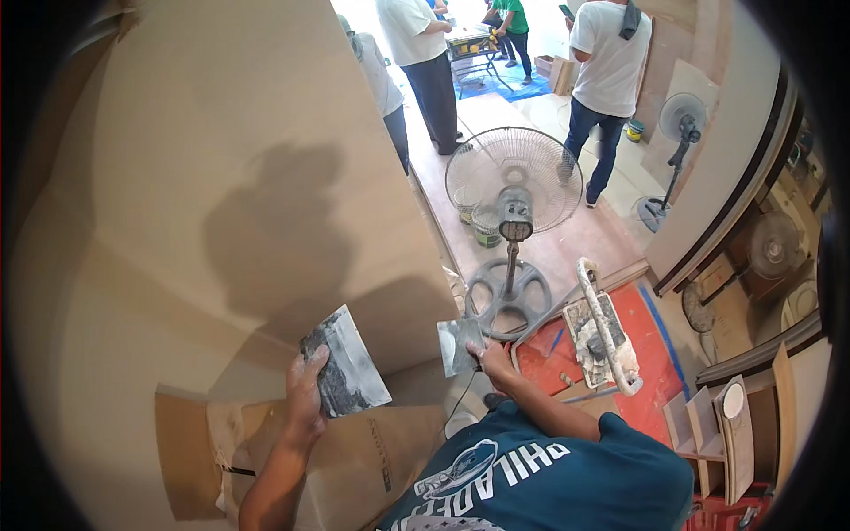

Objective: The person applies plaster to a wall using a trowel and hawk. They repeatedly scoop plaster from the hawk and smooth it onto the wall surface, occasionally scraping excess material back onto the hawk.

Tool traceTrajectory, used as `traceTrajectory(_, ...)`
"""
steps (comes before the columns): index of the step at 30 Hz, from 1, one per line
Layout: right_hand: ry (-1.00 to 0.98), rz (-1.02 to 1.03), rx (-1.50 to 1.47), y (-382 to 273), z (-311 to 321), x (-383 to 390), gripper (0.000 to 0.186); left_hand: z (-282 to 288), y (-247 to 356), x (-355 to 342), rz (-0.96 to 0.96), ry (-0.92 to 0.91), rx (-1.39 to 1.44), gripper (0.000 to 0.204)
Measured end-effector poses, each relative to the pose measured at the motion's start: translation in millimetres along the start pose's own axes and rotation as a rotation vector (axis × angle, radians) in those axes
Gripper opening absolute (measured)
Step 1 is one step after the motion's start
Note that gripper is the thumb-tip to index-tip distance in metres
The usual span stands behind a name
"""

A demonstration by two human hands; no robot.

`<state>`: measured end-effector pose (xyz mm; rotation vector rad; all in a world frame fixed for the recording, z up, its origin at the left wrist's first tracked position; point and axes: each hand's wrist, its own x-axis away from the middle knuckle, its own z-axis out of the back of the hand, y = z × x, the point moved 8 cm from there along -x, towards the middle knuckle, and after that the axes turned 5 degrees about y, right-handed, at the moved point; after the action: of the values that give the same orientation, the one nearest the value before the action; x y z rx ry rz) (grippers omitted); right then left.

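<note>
My left hand [306, 391] is closed on a flat rectangular metal plate [347, 363], grey and smeared with white putty, its thumb on the near face. To the right, my right hand [497, 364] grips a smaller putty knife [459, 346] with a wide flat blade, also whitish with putty. The two tools are apart, held up in front of a large beige wall panel [381, 292]. The handles, if any, are hidden by my fingers.
A dusty standing fan [515, 212] stands just ahead. Right of it, a putty-caked tray with a long bar handle [602, 332] sits over red floor covering [644, 398]. Cardboard [372, 460] leans below my left arm. Several people stand farther off, one in a white shirt [613, 40].
</note>
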<state>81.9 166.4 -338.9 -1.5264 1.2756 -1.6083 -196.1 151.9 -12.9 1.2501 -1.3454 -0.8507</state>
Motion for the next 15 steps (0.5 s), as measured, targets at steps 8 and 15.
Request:
traceTrajectory(8,-0.007,0.059,0.131,0,-6,-2,0.039,-3,5,2,0.032,0.004,0.008,0.019)
traceTrajectory(15,-0.023,0.082,0.189,-20,-10,12,0.021,1,0,4,0.038,-0.044,0.045,0.018)
